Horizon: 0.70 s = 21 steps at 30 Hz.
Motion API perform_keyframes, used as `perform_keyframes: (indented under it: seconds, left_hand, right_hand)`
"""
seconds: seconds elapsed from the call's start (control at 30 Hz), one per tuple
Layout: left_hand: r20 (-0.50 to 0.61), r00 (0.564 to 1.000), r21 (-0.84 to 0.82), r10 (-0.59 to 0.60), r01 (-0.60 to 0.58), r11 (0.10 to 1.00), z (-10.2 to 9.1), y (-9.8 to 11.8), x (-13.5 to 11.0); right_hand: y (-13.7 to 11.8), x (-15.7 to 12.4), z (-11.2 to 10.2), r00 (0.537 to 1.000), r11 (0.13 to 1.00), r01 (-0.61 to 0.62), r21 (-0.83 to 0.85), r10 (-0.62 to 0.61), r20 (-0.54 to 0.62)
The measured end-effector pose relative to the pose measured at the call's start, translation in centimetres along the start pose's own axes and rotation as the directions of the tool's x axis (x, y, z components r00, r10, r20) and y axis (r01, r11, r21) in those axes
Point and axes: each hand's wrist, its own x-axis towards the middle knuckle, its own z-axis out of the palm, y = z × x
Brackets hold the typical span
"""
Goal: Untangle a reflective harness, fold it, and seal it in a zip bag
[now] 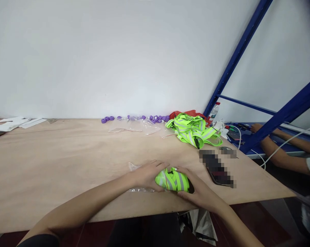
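Observation:
Near the table's front edge lies a folded bundle of lime-yellow reflective strap (pixel 176 181) with grey stripes. My left hand (pixel 151 175) grips its left end, together with the mouth of a clear plastic bag (pixel 134 167) that shows behind and below that hand. A thin red line crosses the bundle's left part, where the plastic seems to overlap it. My right hand (pixel 197 188) curls round the right end of the bundle, thumb in front and fingers behind. Parts of the fingers on both hands are hidden by the bundle.
A heap of similar reflective straps (pixel 190 128) lies at the back right, beside purple rolls (pixel 158 119) and flat clear bags (pixel 149 127). A dark phone (pixel 218 169) rests on the right. White sheets (pixel 12 123) are far left. Beyond a blue frame (pixel 237 55), another person's arms (pixel 278 151) reach over a blue surface.

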Motion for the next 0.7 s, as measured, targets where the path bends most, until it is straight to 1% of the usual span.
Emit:
perform_keyframes:
  seconds: [0.03,0.1,0.17,0.27,0.33,0.47,0.53,0.7]
  left_hand:
    - [0.004,1.0,-0.001,-0.003,0.003,1.0,0.0,0.0,0.0]
    - [0.006,1.0,-0.011,-0.007,0.007,1.0,0.0,-0.2,0.0]
    - [0.0,1.0,-0.034,-0.008,0.008,0.999,0.1,-0.5,0.0]
    - [-0.044,0.999,-0.073,0.012,-0.015,0.997,0.5,-1.0,-0.1]
    - [-0.056,0.998,-0.067,0.027,-0.03,0.997,0.5,-1.2,0.0]
    - [0.028,0.998,0.04,0.056,-0.057,0.998,0.1,-0.8,0.6]
    - [0.064,0.996,0.086,0.059,-0.064,0.994,-0.2,-0.5,1.0]
    - [0.071,0.996,0.122,0.058,-0.067,0.99,-0.5,-0.1,1.1]
  right_hand:
    - [0.0,0.0,-0.3,1.0,1.0,0.009,0.001,-0.009,0.024]
    - [-0.2,0.0,-0.7,1.0,1.0,0.006,0.017,-0.007,0.029]
    - [-0.4,0.2,-0.8,1.0,0.999,-0.001,0.037,0.0,0.007]
    - [-0.4,0.6,-0.3,0.999,0.998,0.026,0.064,-0.025,-0.026]
    - [-0.3,0.7,0.0,0.998,0.996,0.042,0.083,-0.038,-0.045]
    - [-0.8,1.1,0.4,0.996,0.99,0.061,0.129,-0.052,-0.075]
    - [-1.3,1.4,0.6,0.996,0.985,0.044,0.165,-0.031,-0.084]
    - [-2.0,1.8,1.2,0.993,0.957,-0.038,0.286,0.069,-0.098]
